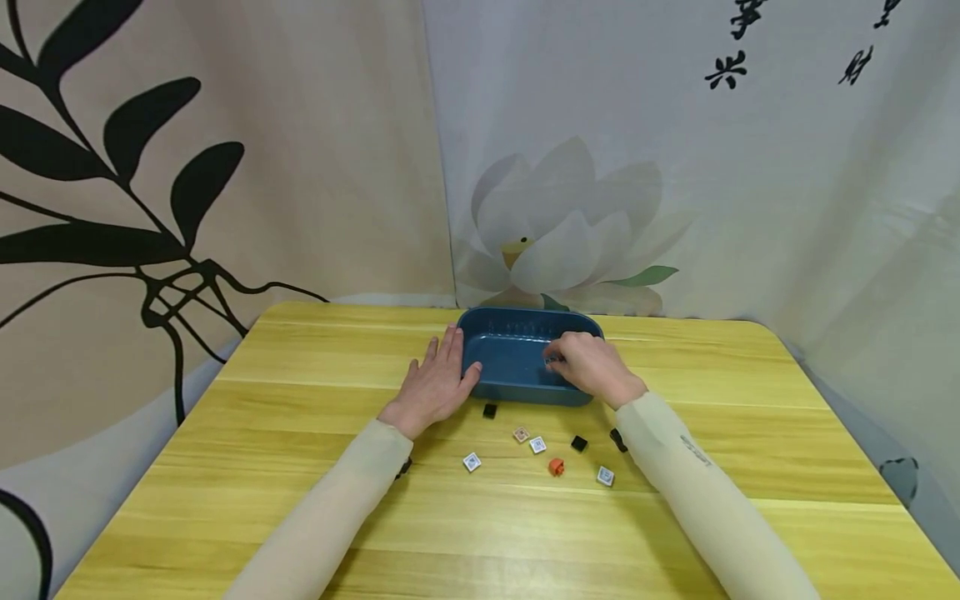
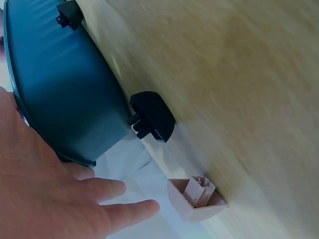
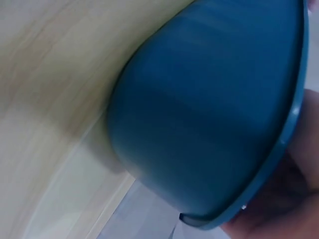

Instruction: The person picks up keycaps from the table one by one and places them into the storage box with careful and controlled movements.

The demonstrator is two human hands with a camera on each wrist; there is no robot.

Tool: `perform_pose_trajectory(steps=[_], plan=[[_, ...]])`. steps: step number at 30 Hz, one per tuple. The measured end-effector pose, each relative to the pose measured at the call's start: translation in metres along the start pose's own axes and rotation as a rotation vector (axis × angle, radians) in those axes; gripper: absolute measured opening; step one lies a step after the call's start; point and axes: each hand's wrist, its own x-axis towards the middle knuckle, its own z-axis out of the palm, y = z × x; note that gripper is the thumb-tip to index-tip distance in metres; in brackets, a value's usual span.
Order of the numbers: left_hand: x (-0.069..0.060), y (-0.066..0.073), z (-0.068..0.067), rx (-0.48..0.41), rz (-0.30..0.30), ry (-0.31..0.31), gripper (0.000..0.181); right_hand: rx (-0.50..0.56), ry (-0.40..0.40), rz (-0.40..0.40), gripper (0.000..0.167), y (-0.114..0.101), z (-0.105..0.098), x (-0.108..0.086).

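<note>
A dark blue rectangular tray (image 1: 525,393) stands near the table's back edge. My left hand (image 1: 431,386) lies at its left end with the fingers extended, the thumb by the near left corner. Over the tray's right part, my right hand (image 1: 596,367) reaches in with bent fingers; whether a small thing is between the fingertips is too unclear to tell. In front of the tray lie loose keycaps: a black keycap (image 1: 490,411), a pink keycap (image 1: 521,434), a white keycap (image 1: 537,445) and an orange keycap (image 1: 556,467). The left wrist view shows another black keycap (image 2: 153,115) up close.
More keycaps are scattered nearer me, among them a white keycap (image 1: 472,462) at left and another white keycap (image 1: 605,476) at right. One dark piece (image 1: 618,439) lies beside my right sleeve, another (image 1: 404,467) by my left sleeve. A printed curtain (image 1: 337,167) hangs behind the wooden table (image 1: 480,550).
</note>
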Motion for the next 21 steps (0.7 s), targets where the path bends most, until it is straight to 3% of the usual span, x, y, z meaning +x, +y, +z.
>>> perform_pose_trajectory(steps=[13,21], plan=[[0.0015,-0.0007,0.0009,0.006,-0.008,-0.010,0.078,-0.004,-0.114,0.006,0.022,-0.0008,0.0016,0.0070],[0.0015,0.0003,0.0010,0.006,-0.014,-0.002,0.077,-0.010,-0.092,0.012,0.037,0.0018,0.0006,0.0089]])
